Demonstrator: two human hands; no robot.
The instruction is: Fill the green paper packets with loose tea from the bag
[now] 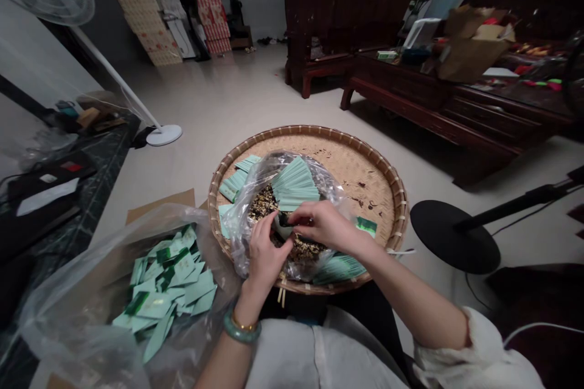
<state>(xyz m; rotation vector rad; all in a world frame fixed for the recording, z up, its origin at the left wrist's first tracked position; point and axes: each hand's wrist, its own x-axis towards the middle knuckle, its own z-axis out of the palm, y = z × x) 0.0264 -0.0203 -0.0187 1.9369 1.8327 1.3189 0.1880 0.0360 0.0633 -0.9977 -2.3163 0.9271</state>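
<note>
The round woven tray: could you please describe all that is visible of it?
The round woven tray is shallow, tan and bamboo-like, with a raised brown rim bound at intervals by paler strips. It lies before the person, its near edge by the lap. On it rest an open clear plastic bag, mint-green packets and, right of the bag, dark dried scraps. Its underside is hidden.

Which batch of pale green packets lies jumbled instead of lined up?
The loose pile in the plastic bag left of the round basket; the basket's batches are mostly neatly fanned or overlapped.
</note>
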